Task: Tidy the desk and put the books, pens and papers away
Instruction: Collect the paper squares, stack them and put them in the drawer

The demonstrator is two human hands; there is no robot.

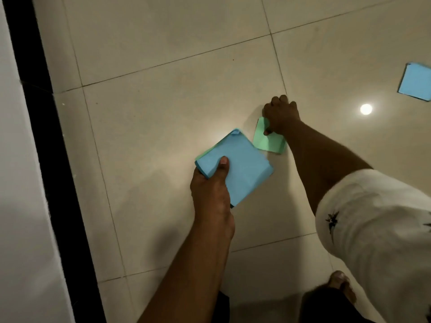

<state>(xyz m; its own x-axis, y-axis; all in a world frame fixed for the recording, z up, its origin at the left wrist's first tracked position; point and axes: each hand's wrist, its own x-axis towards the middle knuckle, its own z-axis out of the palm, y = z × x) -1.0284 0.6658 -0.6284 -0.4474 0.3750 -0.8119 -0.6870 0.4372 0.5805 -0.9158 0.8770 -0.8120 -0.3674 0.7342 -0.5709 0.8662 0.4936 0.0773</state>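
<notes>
Head view, looking down at a tiled floor (163,94): nearest, a bare foot (341,285) and a white sleeve (373,217). The left hand (210,190) grips a stack of blue papers (242,169), thumb pressed on top, the other fingers hidden beneath. Just beyond, the right hand (279,115) pinches a green paper (268,142) between thumb and curled fingers; the sheet touches the floor beside the stack. Farther right, 1 more blue paper (416,81) lies flat near the frame edge. A black strip (46,136) borders the floor on the left.
</notes>
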